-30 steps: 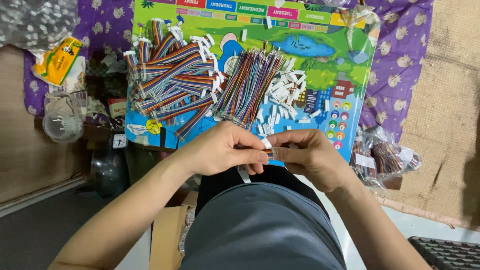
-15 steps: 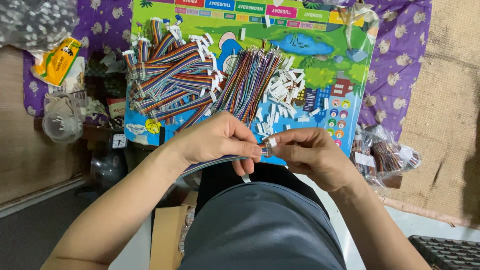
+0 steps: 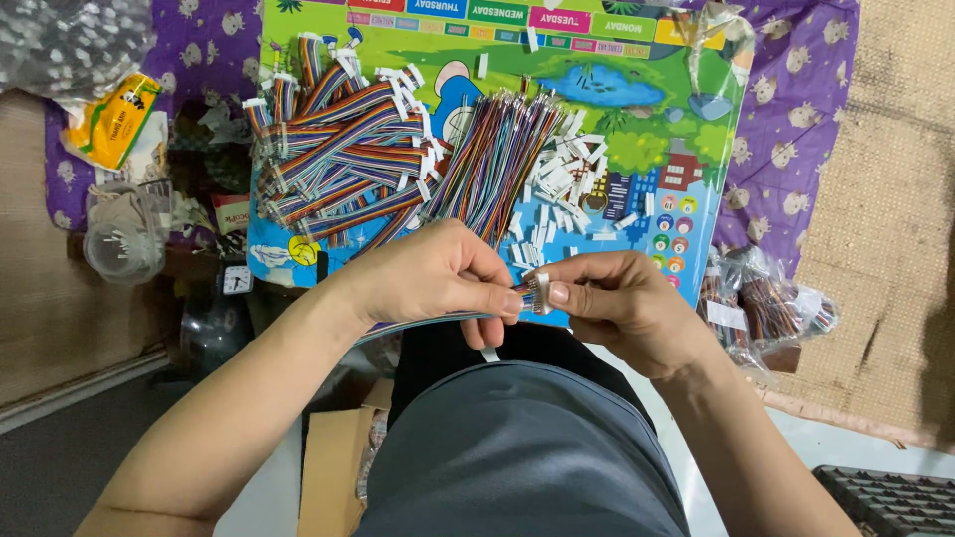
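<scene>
Because everything has to stay within arm's reach, I see the work laid out on a large colourful picture board [image 3: 637, 129] that serves as the work surface, resting on a purple patterned cloth [image 3: 796, 109] with a woven mat [image 3: 895, 199] beyond its right edge. Across the board's left half lies a heap of finished rainbow ribbon cables [image 3: 338, 159], stacked crosswise, which I judge keeps the done pieces apart from the rest. At the middle of the board a loose fan of multicoloured wires [image 3: 492, 164] points toward the near edge, so single lengths can be drawn off easily. Just beside it, toward the right, small white connector housings [image 3: 562, 194] are scattered flat, each easy to pick singly. Off the board's left edge stand a clear plastic cup [image 3: 119, 244] and a yellow packet [image 3: 109, 124]; off the near right corner sit clear bags of more wires [image 3: 776, 303].

Over the board's near edge, above the lap, my two hands meet. The left hand [image 3: 428, 273] is closed on a flat ribbon cable [image 3: 438, 320], thumb over fingers, so the strands stay side by side and level; the cable trails back under the wrist. The right hand [image 3: 622, 303] pinches a white connector [image 3: 538, 292] narrowly between thumb and forefinger, held end-on against the cable's tips, apparently to line up the openings with the wire ends.
</scene>
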